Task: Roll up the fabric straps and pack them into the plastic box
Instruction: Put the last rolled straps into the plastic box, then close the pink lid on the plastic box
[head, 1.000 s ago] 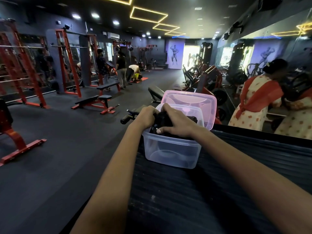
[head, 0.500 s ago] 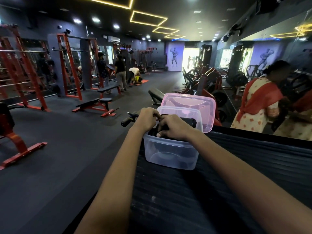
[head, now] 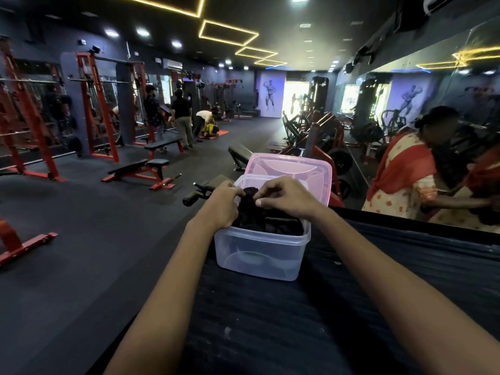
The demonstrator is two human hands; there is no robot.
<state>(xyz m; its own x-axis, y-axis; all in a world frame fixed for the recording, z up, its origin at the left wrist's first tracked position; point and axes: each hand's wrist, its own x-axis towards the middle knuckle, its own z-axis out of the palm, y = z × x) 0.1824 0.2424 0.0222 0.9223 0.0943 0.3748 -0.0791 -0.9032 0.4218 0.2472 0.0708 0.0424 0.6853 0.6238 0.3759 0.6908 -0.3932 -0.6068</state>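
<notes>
Fabric straps (head: 253, 212), black and bunched, are sitting in the top of the clear plastic box (head: 261, 253), rising just above its rim at the near-left corner, and both hands are meeting directly over them. The left hand (head: 220, 205) is curling over the box's left rim with its fingers dug into the dark bundle; the right hand (head: 286, 197) is reaching in from the box's right side, fingertips bent down and pinching the top of the same bundle. Both are gripping fabric, neither is spread flat. The straps are too dark and tangled to show a long axis or how tightly they are rolled. The box is resting on a dark ribbed surface (head: 378, 280), and a pink lid (head: 292, 169) is leaning up behind the box's far wall.

The straps are lying straight below the fingers, so the coming move looks like a downward one: pressing or tucking the bundle lower into the box, whose bottom half is showing pale and apparently unfilled. The left hand seems slightly nearer the bundle's bulk, sitting at the box's left edge.
</notes>
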